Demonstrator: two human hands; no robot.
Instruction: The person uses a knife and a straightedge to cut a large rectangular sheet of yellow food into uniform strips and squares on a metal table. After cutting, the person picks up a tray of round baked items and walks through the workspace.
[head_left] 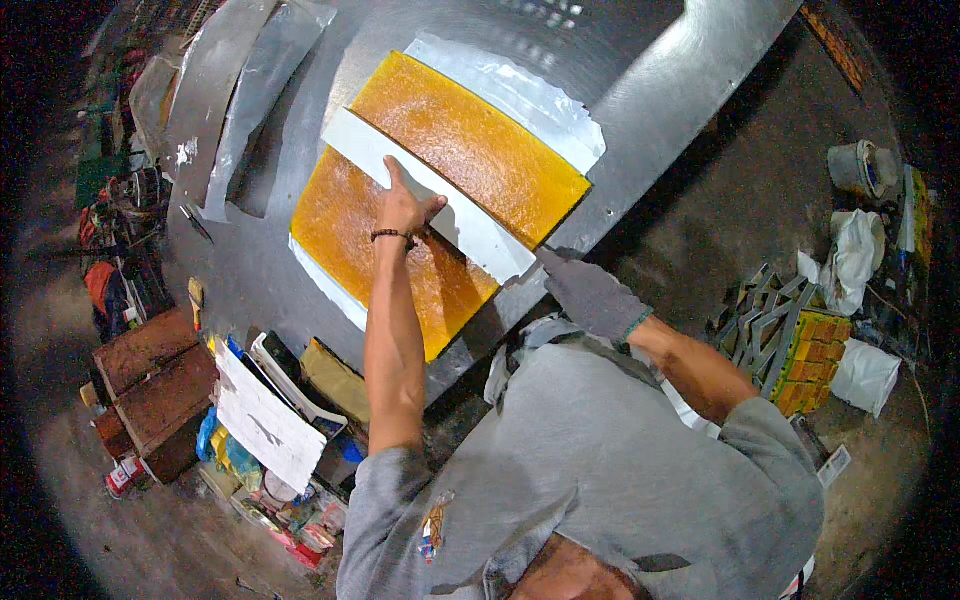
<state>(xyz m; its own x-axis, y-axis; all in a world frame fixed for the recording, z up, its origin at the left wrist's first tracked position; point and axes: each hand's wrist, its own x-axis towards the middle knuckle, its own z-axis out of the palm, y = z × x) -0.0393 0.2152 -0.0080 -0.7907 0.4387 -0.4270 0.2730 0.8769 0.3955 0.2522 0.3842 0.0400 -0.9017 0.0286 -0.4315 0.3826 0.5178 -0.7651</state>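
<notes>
An amber-orange sheet (478,130) with a glossy, mottled surface lies on the metal tabletop. A straight white strip (465,222) crosses it diagonally, its near end reaching the sheet's edge. My left hand (402,210), bare with a dark beaded bracelet, presses flat on the strip with thumb and fingers spread. At the sheet's near right edge, by the strip's end, is my right hand (595,298) in a grey glove. Its fingers are closed together and point at that edge; whatever they hold is hidden. White backing (560,115) sticks out from under the sheet.
The metal table (690,75) ends along a diagonal edge beside my body. Bent metal sheets (215,90) lie at far left, with a brush (196,300) nearby. Brown boxes (155,375) stand lower left. Metal brackets (765,325), white bags (855,262) and a bucket (862,170) sit on the right.
</notes>
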